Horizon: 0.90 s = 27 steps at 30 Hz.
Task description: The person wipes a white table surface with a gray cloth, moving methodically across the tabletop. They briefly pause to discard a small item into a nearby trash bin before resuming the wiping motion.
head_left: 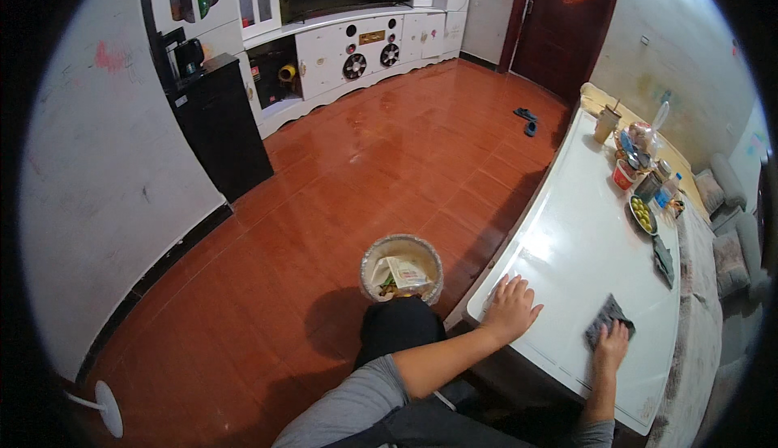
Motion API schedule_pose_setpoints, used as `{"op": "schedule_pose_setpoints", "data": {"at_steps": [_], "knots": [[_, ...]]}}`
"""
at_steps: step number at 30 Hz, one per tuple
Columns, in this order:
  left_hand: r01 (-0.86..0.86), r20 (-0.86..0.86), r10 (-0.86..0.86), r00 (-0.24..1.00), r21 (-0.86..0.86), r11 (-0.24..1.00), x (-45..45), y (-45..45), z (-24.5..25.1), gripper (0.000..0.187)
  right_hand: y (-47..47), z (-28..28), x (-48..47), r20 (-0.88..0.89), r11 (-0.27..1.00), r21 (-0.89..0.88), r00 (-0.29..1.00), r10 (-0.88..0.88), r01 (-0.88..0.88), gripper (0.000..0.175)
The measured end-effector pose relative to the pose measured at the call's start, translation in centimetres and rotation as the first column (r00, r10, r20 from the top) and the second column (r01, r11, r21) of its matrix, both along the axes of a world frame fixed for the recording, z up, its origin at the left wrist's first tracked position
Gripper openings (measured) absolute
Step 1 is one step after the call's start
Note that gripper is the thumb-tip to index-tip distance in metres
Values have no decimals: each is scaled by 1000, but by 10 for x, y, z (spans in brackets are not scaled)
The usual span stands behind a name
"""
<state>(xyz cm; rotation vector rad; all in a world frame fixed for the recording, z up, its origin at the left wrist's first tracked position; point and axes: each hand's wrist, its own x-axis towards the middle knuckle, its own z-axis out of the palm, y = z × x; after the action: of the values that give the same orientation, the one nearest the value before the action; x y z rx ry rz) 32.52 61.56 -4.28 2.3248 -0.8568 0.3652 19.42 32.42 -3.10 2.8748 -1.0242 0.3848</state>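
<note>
My right hand (612, 343) presses a dark grey cloth (602, 321) onto the white tabletop (565, 235), near the table's near end. My fingers cover the cloth's right part. My left hand (512, 308) rests flat on the table's left edge, fingers apart, with nothing in it. Farther along the right side lies another dark folded cloth (664, 260). Beyond that cloth stands a bowl of green fruit (642, 214).
A lined trash bin (401, 265) with waste in it stands on the red tiled floor (340, 205), beside my knee. Bottles (667, 190), a red-and-white tub (623, 174) and a cup with a straw (606, 124) crowd the table's far right. A sofa (729, 259) lies to the right.
</note>
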Motion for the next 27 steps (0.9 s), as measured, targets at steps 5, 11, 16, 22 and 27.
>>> {"op": "schedule_pose_setpoints", "data": {"at_steps": [5, 11, 16, 22, 27], "knots": [[31, -27, -29, 999, 58, 998, 2, 0, 2, 49, 54, 8, 35, 24, 979, 92, 984, 179, -180, 57], [-14, 38, 15, 999, -41, 999, 3, 2, 5, 54, 91, 14, 44, 68, 971, 88, 974, 218, -224, 59], [-40, 119, 49, 992, -73, 996, 4, 2, -1, 56, 114, 10, 41, 158, 935, 31, 926, 343, -352, 61], [20, 64, -9, 998, -170, 985, 8, 0, -5, 54, 158, 11, 30, 32, 838, 142, 849, 527, -526, 67], [55, 71, -29, 997, -395, 917, 13, 13, -3, 45, 197, 13, 43, 0, 689, 147, 697, 717, -710, 65]]}}
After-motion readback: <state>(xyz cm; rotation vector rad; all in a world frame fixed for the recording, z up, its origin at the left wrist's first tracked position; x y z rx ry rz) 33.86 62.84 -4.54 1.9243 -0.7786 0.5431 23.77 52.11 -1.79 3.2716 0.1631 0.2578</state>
